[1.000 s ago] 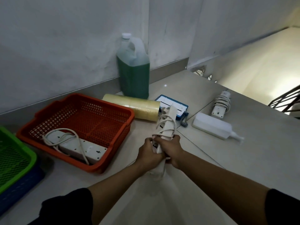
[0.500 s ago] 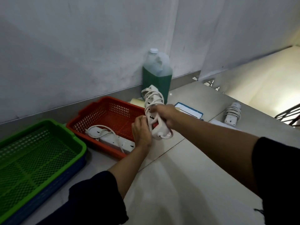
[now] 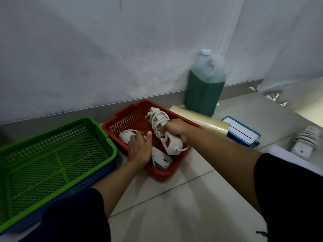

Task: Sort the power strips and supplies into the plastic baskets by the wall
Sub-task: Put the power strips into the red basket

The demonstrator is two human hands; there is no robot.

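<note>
Red basket: one strip under spread left hand; second strip gripped by right hand above it. Right of that hand: third strip, tape unsorted.

Perforated plastic red basket, glossy floor tiles (smooth), matt wall

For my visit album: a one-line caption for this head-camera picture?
Right hand lowers a cord-wrapped power strip into the red basket, left hand on another strip.

Green-liquid jug against wall
</note>
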